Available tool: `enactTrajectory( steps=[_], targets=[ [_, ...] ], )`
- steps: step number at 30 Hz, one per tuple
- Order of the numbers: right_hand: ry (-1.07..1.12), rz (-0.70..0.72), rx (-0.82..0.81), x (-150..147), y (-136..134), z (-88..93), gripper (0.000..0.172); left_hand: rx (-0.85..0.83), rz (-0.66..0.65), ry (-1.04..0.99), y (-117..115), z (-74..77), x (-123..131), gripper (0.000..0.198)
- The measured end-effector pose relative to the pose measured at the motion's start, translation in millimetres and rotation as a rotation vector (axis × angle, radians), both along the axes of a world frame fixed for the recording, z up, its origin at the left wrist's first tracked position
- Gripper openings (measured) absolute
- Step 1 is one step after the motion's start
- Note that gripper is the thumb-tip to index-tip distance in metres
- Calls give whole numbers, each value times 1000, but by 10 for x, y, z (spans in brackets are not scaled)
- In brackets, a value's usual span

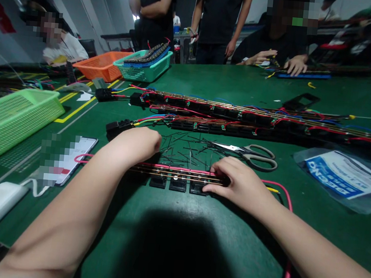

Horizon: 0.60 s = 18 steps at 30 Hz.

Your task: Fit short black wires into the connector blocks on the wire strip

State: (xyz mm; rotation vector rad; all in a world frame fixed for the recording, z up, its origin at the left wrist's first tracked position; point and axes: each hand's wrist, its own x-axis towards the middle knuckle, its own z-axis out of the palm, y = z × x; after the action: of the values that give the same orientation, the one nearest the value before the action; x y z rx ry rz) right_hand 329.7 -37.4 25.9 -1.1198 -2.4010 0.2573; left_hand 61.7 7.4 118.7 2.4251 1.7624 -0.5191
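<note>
Green tabletop spreads through the workroom, and on its near half, well short of the far edge, a wired strip lies crosswise before the person. The right hand grips the strip's right end, thumb on the near side and fingers over the far side. The left hand is at its left part, but the wrist hides the fingers, so I can't say whether they grip anything. The step in hand looks like fastening the red cable along the strip; the next move would call for holding that cable snug and straight while a tie is drawn tight. Black blocks sit in a row, slightly apart, with coppery rods running lengthwise over them. The cable follows the far side, then curves from the right end toward the tabletop's near edge. Loose black ties lie scattered just beyond, scissors to their right. Farther back, long wired assemblies stretch toward the right edge; a teal basket sits near the far edge, and people stand past it.
</note>
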Motion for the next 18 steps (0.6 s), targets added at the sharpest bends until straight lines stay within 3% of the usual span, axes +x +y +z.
enactTrajectory(
  steps=[5, 13, 18],
  targets=[
    [-3, -3, -15, -10, -12, 38, 37, -20, 1, 46, 35, -87, -126, 30],
    [-6, 3, -11, -12, -7, 45, 37, -14, -28, -37, 256, -351, -227, 26],
    [-6, 0, -9, -10, -10, 39, 38, -47, -33, -18, 285, -413, -247, 24]
  ],
)
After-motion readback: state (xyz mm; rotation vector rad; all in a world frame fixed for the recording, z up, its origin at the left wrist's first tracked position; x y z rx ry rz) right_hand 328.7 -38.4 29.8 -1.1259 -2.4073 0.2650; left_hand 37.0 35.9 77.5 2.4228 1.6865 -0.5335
